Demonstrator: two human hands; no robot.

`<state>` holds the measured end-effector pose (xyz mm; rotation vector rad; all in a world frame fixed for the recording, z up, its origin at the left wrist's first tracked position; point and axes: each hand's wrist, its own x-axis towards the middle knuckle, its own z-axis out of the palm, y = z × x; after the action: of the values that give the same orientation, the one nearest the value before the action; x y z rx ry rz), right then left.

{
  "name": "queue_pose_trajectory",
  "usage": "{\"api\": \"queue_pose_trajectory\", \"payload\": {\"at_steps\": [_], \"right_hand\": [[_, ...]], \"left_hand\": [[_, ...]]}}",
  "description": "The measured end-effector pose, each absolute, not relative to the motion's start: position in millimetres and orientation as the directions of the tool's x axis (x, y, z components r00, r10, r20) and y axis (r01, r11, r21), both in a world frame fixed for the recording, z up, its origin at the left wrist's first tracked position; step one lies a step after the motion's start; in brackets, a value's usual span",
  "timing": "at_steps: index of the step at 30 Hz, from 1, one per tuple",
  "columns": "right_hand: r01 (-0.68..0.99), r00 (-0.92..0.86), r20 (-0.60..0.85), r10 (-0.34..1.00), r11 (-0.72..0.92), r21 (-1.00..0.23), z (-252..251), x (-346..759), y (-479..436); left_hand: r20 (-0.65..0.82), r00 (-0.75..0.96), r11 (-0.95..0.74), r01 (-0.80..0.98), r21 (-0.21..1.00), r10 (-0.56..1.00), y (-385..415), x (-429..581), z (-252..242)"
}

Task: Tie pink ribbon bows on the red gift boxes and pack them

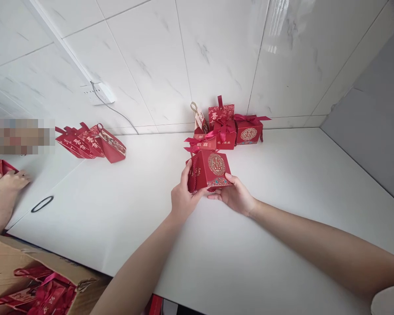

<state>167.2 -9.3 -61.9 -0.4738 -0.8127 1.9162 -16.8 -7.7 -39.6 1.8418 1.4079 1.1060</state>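
Note:
Both my hands hold one red gift box (pixel 212 168) with a gold round emblem on its face, just above the white table (pixel 282 210). My left hand (pixel 183 197) wraps the box's left side with fingers closed on it. My right hand (pixel 233 194) grips the lower right edge, thumb on the front. A red ribbon bow (pixel 193 146) shows at the top of the box, close behind it. Several finished red boxes with ribbons (pixel 230 127) stand close behind, against the tiled wall.
A pile of flat, unfolded red boxes (pixel 92 142) lies at the back left. Another person's hand (pixel 6 181) rests at the left edge. A cardboard carton (pixel 22 271) with red items sits at the lower left. A black ring (pixel 42 204) lies on the table.

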Motion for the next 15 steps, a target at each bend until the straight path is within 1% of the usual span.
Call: {"api": "queue_pose_trajectory", "payload": {"at_steps": [3,7,11,14,15], "right_hand": [[-0.641,-0.472,-0.004,0.882,-0.346,-0.685,-61.1,169.2,-7.3],[-0.638,-0.488,-0.015,0.873,-0.368,-0.676,-61.5,171.3,-6.0],[-0.640,-0.485,-0.021,0.874,-0.372,-0.672,-60.9,171.7,-6.0],[-0.615,-0.482,-0.028,0.876,-0.361,-0.701,-60.4,171.5,-6.8],[-0.603,-0.459,-0.015,0.888,-0.324,-0.729,-60.6,171.4,-7.7]], "left_hand": [[0.258,0.143,-0.295,0.499,0.815,0.955,-6.7,-18.2,-36.9],[0.232,0.218,-0.308,0.448,0.839,0.948,-7.1,-20.0,-32.2],[0.248,0.259,-0.337,0.393,0.856,0.933,-8.2,-22.6,-30.3],[0.256,0.313,-0.371,0.396,0.840,0.915,-7.5,-24.7,-34.8],[0.265,0.323,-0.382,0.384,0.841,0.908,-6.9,-25.0,-37.2]]}}
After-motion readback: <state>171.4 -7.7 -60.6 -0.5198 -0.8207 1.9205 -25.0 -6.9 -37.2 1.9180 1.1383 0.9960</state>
